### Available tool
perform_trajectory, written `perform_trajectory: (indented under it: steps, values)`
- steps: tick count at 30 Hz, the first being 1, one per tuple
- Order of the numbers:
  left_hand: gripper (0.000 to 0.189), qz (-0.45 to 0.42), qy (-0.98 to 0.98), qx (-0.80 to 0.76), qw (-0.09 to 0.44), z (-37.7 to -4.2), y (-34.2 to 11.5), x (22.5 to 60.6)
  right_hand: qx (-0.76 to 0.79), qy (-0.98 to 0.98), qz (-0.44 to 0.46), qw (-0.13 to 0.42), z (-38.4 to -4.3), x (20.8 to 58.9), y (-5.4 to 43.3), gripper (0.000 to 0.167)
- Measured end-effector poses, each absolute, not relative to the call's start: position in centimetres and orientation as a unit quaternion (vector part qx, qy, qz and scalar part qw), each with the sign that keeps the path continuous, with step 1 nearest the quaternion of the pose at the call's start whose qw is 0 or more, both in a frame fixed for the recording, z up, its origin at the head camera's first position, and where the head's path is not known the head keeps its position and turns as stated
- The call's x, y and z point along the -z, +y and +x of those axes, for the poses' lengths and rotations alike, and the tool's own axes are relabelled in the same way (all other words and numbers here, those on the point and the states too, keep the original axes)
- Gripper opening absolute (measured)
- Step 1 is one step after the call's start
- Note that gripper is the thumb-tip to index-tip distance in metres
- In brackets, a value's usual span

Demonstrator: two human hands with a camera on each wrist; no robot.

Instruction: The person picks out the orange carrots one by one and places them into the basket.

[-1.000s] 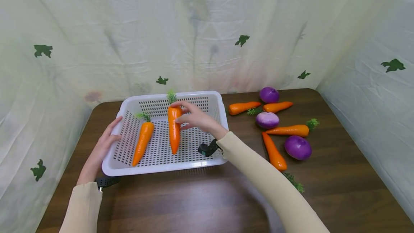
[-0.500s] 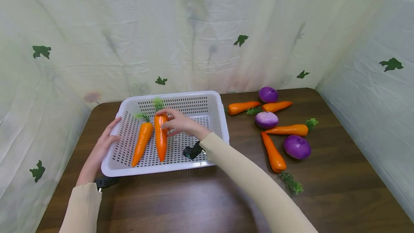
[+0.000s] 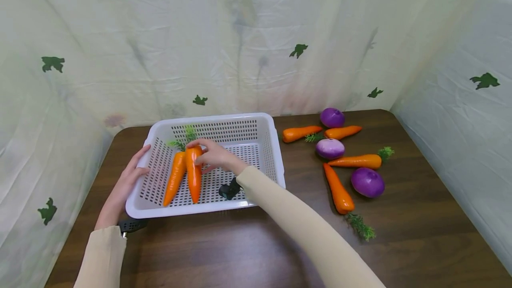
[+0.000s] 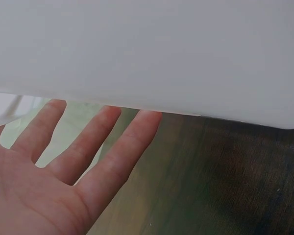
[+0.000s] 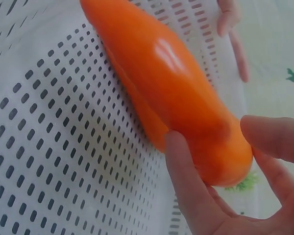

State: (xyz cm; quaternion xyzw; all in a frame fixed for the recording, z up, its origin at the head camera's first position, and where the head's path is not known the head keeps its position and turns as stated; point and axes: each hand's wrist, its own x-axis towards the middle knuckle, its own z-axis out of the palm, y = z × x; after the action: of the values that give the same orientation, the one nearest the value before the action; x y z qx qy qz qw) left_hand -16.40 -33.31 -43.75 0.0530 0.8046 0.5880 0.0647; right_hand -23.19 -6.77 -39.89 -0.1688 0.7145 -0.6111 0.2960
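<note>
My right hand pinches an orange carrot near its leafy end, inside a white perforated basket. In the right wrist view, thumb and fingers sit on both sides of the carrot's thick end, its tip slanting away. Just left of it in the head view lies another carrot on the basket floor, leaves at the back. My left hand rests against the basket's left side. Its fingers look spread and fairly straight in the left wrist view, tips at the basket's edge.
Right of the basket on the dark wooden table lie several carrots. Among them are purple onions and a paler purple one. Patterned white cloth hangs behind and along both sides.
My right hand has moved left and slightly nearer inside the basket, bringing its carrot from the middle to beside the other carrot. The left hand has stayed at the basket's side.
</note>
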Motion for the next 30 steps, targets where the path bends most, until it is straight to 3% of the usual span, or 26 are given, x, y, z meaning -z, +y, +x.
perform_trajectory:
  steps: [16,30]
  values:
    - [0.059,0.053,0.806,-0.586,0.064,-16.4,-33.4,43.8,0.594,0.739,-0.125,0.291,-23.0,40.9,-8.8,0.044]
    - [0.059,0.055,0.802,-0.591,0.065,-16.4,-33.3,43.8,0.531,0.758,-0.144,0.35,-23.6,41.8,-8.2,0.05]
